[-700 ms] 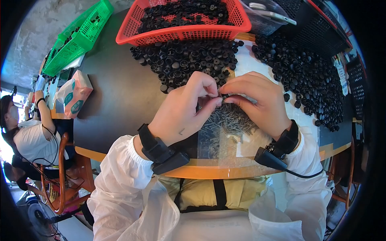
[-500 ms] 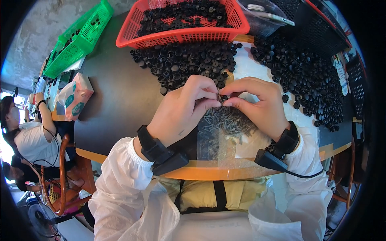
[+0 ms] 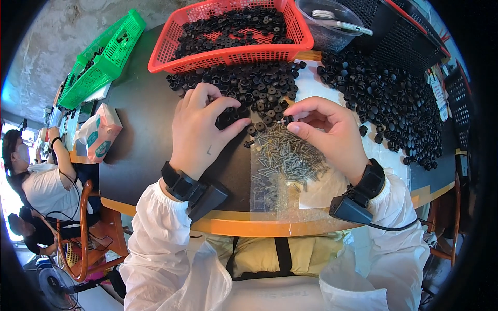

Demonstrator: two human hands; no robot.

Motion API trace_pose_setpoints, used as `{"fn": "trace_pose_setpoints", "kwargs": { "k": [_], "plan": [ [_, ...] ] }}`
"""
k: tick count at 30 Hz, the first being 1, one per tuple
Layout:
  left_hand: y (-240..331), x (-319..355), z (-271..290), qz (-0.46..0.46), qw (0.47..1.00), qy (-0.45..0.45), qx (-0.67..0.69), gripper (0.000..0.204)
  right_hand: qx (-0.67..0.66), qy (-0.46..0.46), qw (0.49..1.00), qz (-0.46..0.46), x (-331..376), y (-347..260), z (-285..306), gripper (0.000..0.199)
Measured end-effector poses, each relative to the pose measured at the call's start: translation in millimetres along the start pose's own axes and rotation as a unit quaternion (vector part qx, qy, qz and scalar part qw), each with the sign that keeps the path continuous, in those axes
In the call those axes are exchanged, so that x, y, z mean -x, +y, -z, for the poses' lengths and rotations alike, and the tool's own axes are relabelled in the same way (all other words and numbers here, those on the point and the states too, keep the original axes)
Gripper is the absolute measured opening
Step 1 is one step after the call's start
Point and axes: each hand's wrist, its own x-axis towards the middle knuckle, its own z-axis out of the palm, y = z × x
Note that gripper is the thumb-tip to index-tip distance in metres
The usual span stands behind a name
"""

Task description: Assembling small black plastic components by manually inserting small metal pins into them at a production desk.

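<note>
My right hand [image 3: 329, 124] pinches a small black plastic cap [image 3: 288, 120] between thumb and index fingertip, above a heap of silver screws [image 3: 288, 155]. My left hand [image 3: 197, 127] is apart from it, thumb and index finger spread at the near edge of a pile of black plastic caps [image 3: 270, 85]. No part shows between the left fingertips, though the pile behind them is equally dark. A few round black pieces with centre holes [image 3: 252, 129] lie between my hands, beside the screws.
A red basket [image 3: 233, 54] of black parts stands behind the pile. At right lies another heap of black caps [image 3: 394, 103], near black crates [image 3: 399, 36] and a clear tub [image 3: 332, 26] with a phone. Left are a tissue pack [image 3: 106, 132], a green basket [image 3: 104, 67] and a seated person [image 3: 49, 186].
My hands were together at one small part. The left has moved away left to the cap pile and opened; the right stays near the same place, holding the cap.
</note>
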Motion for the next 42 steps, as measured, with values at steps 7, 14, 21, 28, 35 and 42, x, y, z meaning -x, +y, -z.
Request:
{"fn": "trace_pose_setpoints", "kwargs": {
  "k": [7,14,21,28,35,42],
  "plan": [
    [3.5,-3.1,-3.9,-0.011,1.000,0.003,0.003,0.025,0.026,0.000,1.000,0.016,0.0,0.3,-2.4,0.019],
    [26.5,-2.0,0.2,-0.054,0.981,0.011,0.185,0.034,0.033,-0.002,0.998,0.058,1.0,0.1,-10.9,0.019],
    [32.7,0.7,-0.9,-0.063,0.967,0.019,0.246,0.033,0.049,0.015,0.997,0.062,1.4,0.5,-10.5,0.019],
    [32.5,3.0,-1.3,-0.051,0.963,0.022,0.264,0.033,0.052,0.008,0.997,0.057,2.7,0.0,-10.1,0.021],
    [32.8,3.3,-0.9,-0.057,0.965,0.026,0.253,0.035,0.045,-0.002,0.998,0.048,2.9,-1.3,-11.4,0.022],
    [34.8,3.1,-0.8,-0.067,0.965,0.033,0.253,0.036,0.049,0.018,0.997,0.058,2.5,-1.6,-12.7,0.022]
  ]
}}
